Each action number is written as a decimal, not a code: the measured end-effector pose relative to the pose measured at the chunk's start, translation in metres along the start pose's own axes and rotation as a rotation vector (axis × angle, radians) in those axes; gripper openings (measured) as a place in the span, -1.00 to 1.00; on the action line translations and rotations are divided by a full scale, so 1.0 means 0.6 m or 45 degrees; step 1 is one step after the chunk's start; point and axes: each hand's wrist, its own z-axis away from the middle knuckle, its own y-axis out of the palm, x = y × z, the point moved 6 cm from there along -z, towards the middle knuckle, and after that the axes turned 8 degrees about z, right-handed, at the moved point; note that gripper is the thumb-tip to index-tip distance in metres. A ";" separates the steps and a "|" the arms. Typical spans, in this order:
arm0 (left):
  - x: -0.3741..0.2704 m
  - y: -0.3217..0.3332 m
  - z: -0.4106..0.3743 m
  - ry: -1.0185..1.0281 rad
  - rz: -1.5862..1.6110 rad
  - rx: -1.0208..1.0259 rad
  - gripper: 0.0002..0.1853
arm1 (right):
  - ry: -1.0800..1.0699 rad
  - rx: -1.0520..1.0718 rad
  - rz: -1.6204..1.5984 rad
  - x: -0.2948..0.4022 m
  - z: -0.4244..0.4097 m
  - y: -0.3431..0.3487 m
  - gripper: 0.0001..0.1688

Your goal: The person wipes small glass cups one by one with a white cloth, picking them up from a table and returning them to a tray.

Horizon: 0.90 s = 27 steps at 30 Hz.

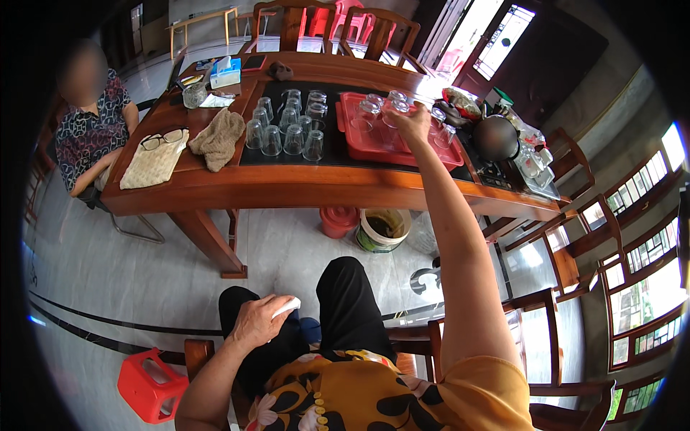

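Note:
My right hand point(414, 123) reaches over a red plastic tray point(372, 152) on the table. Its fingers are around a clear drinking glass point(398, 109); the palm hides part of that glass. Other upturned glasses stand in the tray on both sides of the hand, such as one glass point(365, 116) at the left and another point(445, 136) at the right. My left hand point(263, 319) rests over my left thigh, closed on a folded white cloth or tissue point(287, 307). Left of the tray, several glasses point(294, 139) stand in rows on the black tabletop panel.
A brown towel point(218, 140), eyeglasses point(163, 138) on a beige cloth point(152, 168) and a tissue box point(225, 73) lie leftward. A dark round kettle point(495, 137) stands right of the tray. Beneath the table are a bucket point(384, 230) and a red lidded pail point(339, 221). A person point(91, 129) sits at the left.

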 end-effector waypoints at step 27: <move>0.101 0.008 0.023 -0.586 1.041 0.004 -0.61 | -0.703 -0.594 -0.188 0.079 0.035 -0.269 -0.68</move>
